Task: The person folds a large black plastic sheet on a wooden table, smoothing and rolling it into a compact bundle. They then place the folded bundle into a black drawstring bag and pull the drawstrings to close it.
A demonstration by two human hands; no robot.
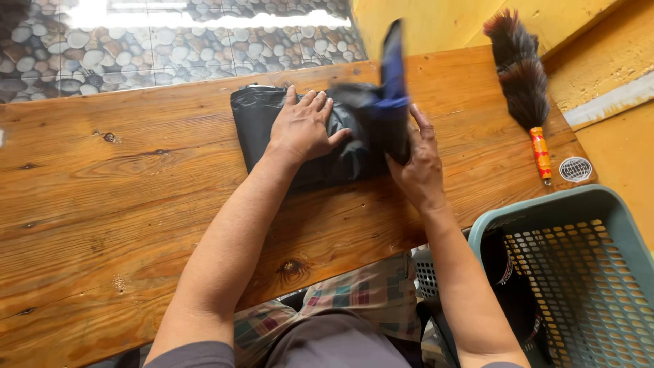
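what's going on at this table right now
A person is folding a dark garment on a wooden table. The left hand lies flat on the folded part, pressing it down, while the right hand lifts the right end, whose blue edge stands up. A feather duster lies on the table's far right, and a green plastic basket sits beside the person's right arm.

- Your garment [310,140] was dark grey, with a blue edge.
- The table [102,204] was orange-brown, knotted wood.
- The basket [579,266] was teal, its duster [521,75] brown-black.
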